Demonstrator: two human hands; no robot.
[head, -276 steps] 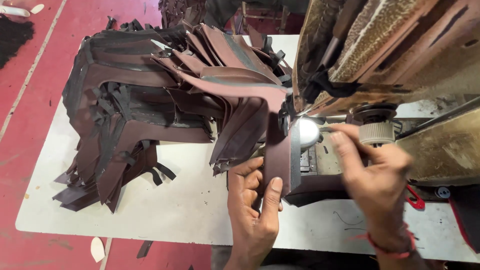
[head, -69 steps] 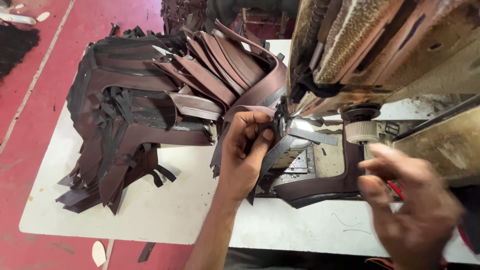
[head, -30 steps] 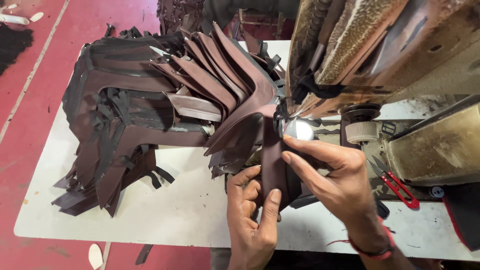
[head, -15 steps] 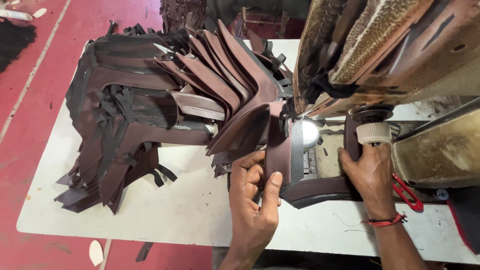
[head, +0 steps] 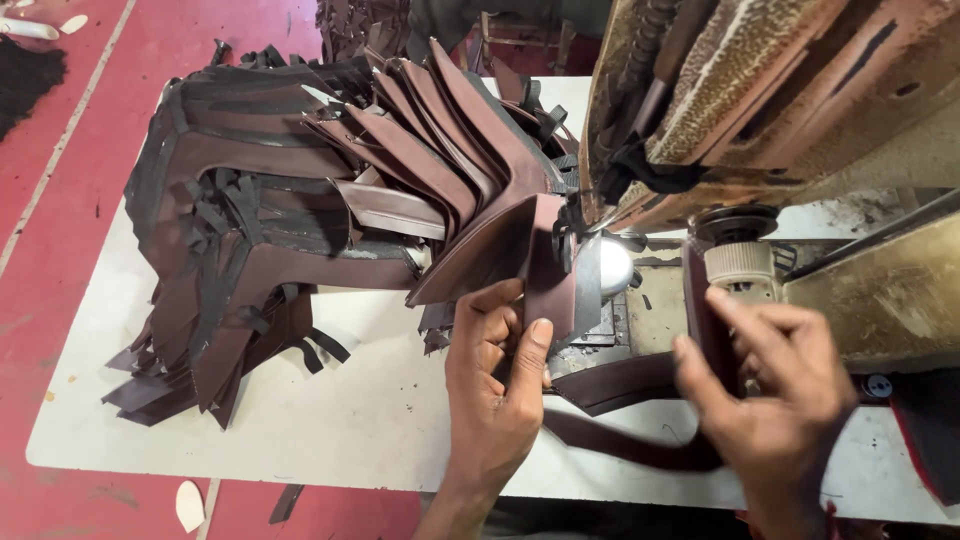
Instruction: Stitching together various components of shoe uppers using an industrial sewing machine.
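Two hands are working at the sewing machine [head: 780, 90] in the head view. We are pinching the brown leather piece [head: 550, 265] with the left hand [head: 495, 390], fingers closing on its lower edge, holding it upright just beside the needle area. Our right hand [head: 770, 400] is blurring; its curled fingers are touching a brown strap [head: 625, 380]. A pile of brown cut pieces [head: 300, 210] is lying on the white table [head: 330, 430].

**Open room at the near left corner**

Bare worktop [head: 330, 430] runs along the near edge, left of the left hand [head: 495, 400]. The leather pile [head: 300, 220] blocks the far left; the machine [head: 780, 110] walls off the right side above the right hand [head: 770, 400].
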